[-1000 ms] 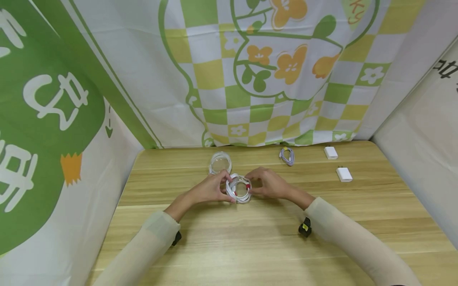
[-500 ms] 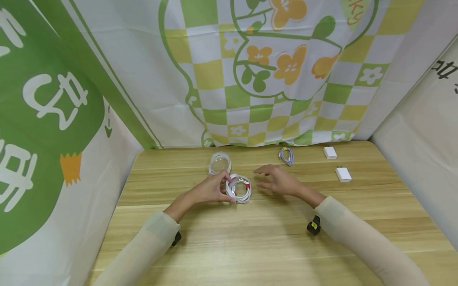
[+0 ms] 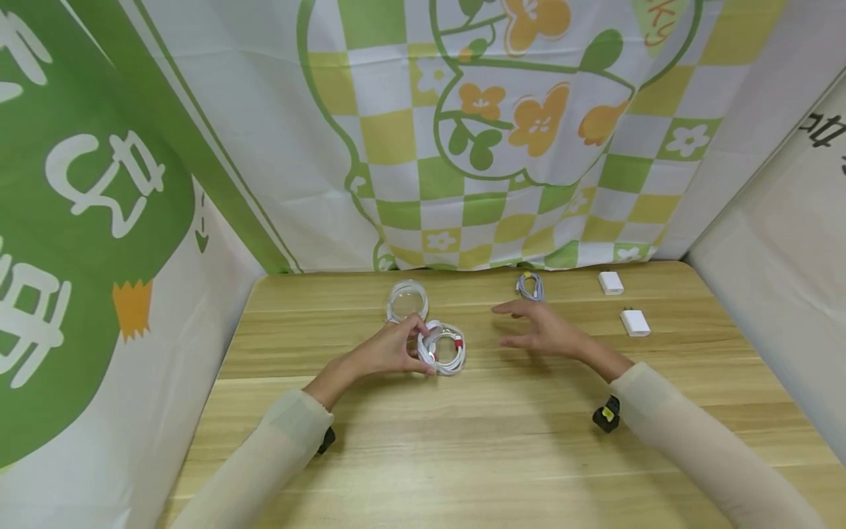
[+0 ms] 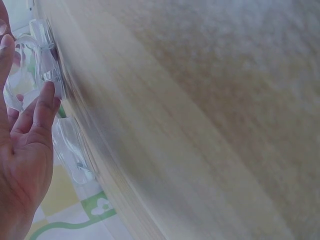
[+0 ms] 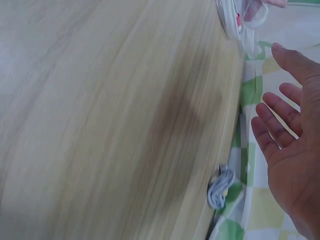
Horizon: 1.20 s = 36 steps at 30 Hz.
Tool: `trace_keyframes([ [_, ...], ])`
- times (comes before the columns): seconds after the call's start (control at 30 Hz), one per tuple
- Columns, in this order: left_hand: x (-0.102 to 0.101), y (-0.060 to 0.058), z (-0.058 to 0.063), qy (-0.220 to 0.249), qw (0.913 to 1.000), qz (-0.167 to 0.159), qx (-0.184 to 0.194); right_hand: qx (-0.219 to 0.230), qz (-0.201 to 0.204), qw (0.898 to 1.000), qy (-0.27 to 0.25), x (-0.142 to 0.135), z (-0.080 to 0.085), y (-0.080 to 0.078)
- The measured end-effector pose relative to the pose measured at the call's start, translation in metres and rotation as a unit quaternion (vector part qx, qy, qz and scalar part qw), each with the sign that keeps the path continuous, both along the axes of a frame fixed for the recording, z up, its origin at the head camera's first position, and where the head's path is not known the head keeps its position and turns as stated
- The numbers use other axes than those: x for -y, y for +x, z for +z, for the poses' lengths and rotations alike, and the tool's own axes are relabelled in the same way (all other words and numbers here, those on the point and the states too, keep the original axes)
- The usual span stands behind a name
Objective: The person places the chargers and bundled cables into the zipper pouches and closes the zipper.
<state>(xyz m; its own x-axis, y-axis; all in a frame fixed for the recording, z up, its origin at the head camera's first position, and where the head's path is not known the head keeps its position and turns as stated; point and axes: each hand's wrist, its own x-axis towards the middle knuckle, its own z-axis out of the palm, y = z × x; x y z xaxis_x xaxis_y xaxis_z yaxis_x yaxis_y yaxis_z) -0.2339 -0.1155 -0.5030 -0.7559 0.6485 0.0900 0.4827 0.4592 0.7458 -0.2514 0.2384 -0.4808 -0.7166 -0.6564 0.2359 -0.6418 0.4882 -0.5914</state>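
Observation:
In the head view my left hand (image 3: pixel 390 349) holds the left side of a coiled white cable (image 3: pixel 453 367) between thumb and fingers. A red band or connector shows on the coil's right side. The left wrist view has the fingers against the white coil (image 4: pixel 47 52) near the wood. To the right, my right hand (image 3: pixel 545 330) is off the coil, its fingers apart and holding nothing. Its palm and loosely extended fingers show in the right wrist view. Just beyond the right hand lies a bundled lavender cable (image 3: pixel 531 288) with a yellow tie.
Another coiled white cable (image 3: pixel 391 305) lies behind the left hand. Two white charger plugs (image 3: pixel 636 323) are at the back right of the wooden table (image 3: pixel 423 455). A patterned curtain (image 3: pixel 463 220) hangs along the table's back edge.
My right hand has let go of the white cable coil and moved right, towards the lavender cable. The left hand and the coil have stayed in place.

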Motion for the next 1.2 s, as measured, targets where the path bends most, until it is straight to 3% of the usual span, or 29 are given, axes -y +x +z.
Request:
trace_keyframes([
  [0.57, 0.002, -0.001, -0.002, -0.001, 1.0000, 0.001, 0.004, -0.006, -0.022, 1.000, 0.002, -0.044, 0.004, -0.002],
  [0.87, 0.001, 0.000, 0.000, -0.005, 1.0000, 0.002, -0.003, -0.031, -0.018, 0.999, -0.003, -0.062, 0.008, 0.000],
  [1.2, 0.001, -0.001, -0.001, -0.016, 0.9999, -0.002, 0.001, -0.004, -0.068, 0.997, 0.043, -0.088, 0.020, 0.003],
])
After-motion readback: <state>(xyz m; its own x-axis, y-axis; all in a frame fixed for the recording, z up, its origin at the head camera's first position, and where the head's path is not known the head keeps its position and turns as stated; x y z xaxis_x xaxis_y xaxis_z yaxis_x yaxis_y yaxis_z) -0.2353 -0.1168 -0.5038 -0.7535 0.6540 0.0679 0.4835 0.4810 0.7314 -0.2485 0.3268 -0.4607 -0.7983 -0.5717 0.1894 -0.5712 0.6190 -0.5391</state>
